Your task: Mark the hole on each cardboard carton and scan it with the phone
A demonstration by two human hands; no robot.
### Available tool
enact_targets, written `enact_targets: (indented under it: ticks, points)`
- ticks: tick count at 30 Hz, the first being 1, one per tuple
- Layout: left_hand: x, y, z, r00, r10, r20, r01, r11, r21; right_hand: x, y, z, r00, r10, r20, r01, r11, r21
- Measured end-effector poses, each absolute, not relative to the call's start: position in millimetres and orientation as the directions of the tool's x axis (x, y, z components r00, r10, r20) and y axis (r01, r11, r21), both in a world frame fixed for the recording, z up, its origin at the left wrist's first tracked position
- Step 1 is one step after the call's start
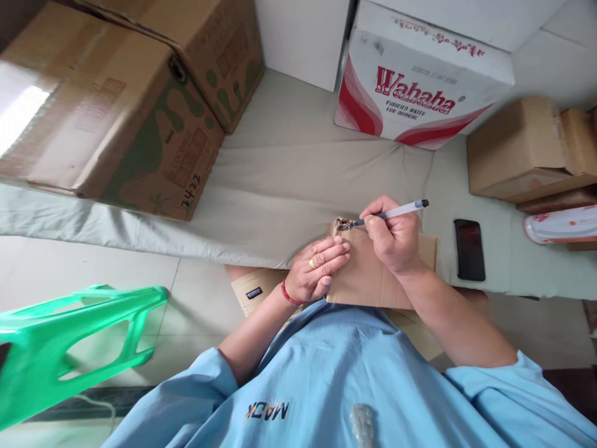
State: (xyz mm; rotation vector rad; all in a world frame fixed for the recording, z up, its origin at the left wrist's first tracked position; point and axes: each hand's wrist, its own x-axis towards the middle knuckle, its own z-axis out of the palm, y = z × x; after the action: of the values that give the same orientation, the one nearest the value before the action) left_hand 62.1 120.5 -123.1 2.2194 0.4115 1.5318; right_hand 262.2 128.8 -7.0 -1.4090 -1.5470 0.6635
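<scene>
Left hand (317, 270) curled, fingers pressing down on cardboard piece (368, 274) at the near desk (280, 186) edge. Right hand (394, 239) closed around pen (396, 213), tip at the cardboard's torn top-left corner. Phone (469, 249) at 3 o'clock, just beside. Wahaha box (420, 81) at 12, far.

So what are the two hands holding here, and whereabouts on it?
The right hand grips a pen near its tip end. The left hand presses on a cardboard piece near its top edge.
</scene>
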Motion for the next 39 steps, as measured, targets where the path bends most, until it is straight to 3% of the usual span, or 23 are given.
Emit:
enact_targets:
  ticks: [5, 11, 14, 16, 19, 22, 27, 30, 32, 34, 36, 39]
  points:
    - [61.8, 119.5, -121.9, 0.355, 0.461, 0.813, 0.021, -0.874, 0.486, 260.7, 127.9, -7.6, 0.085, 0.955, 0.285, 0.510, 0.204, -0.836]
    - [55.7, 117.9, -111.2, 0.426, 0.508, 0.749, -0.008, -0.825, 0.565, 299.7, 137.1, 2.0, 0.441, 0.800, 0.406, 0.397, 0.231, -0.888]
    - [48.8, 114.5, -103.1, 0.498, 0.520, 0.694, -0.013, -0.796, 0.605, 354.4, 133.4, 2.1, 0.552, 0.693, 0.463, 0.507, 0.161, -0.847]
    - [43.2, 109.4, -99.0, 0.513, 0.533, 0.673, 0.011, -0.788, 0.615, 394.1, 122.0, -7.3, 0.526, 0.739, 0.422, 0.681, -0.069, -0.729]
    - [34.0, 97.3, -97.6, 0.462, 0.626, 0.628, 0.108, -0.743, 0.661, 437.2, 96.9, -33.8, 0.509, 0.849, 0.138, 0.825, -0.436, -0.359]
    - [25.4, 83.6, -102.1, 0.385, 0.783, 0.488, 0.208, -0.589, 0.781, 451.0, 75.9, -62.6, 0.526, 0.846, -0.089, 0.819, -0.532, -0.214]
    - [15.7, 69.1, -104.8, 0.275, 0.961, -0.002, 0.338, -0.095, 0.936, 443.4, 66.1, -82.2, 0.536, 0.842, -0.069, 0.789, -0.528, -0.314]
    - [15.7, 67.7, -93.0, 0.337, 0.895, -0.293, 0.383, 0.154, 0.911, 434.2, 61.6, -76.2, 0.554, 0.832, -0.037, 0.729, -0.506, -0.461]
    - [19.5, 67.9, -82.2, 0.391, 0.808, -0.441, 0.417, 0.272, 0.867, 422.2, 53.7, -69.1, 0.573, 0.817, -0.063, 0.594, -0.467, -0.655]
    - [25.7, 67.5, -73.4, 0.434, 0.747, -0.503, 0.385, 0.351, 0.854, 406.0, 42.6, -61.6, 0.555, 0.820, -0.143, 0.362, -0.393, -0.845]
    - [32.0, 66.1, -68.5, 0.474, 0.719, -0.509, 0.259, 0.438, 0.861, 390.7, 31.4, -55.8, 0.497, 0.845, -0.199, 0.198, -0.334, -0.922]
    - [37.5, 63.2, -65.4, 0.519, 0.667, -0.534, 0.069, 0.590, 0.804, 384.3, 19.7, -54.0, 0.435, 0.879, -0.196, 0.265, -0.333, -0.905]
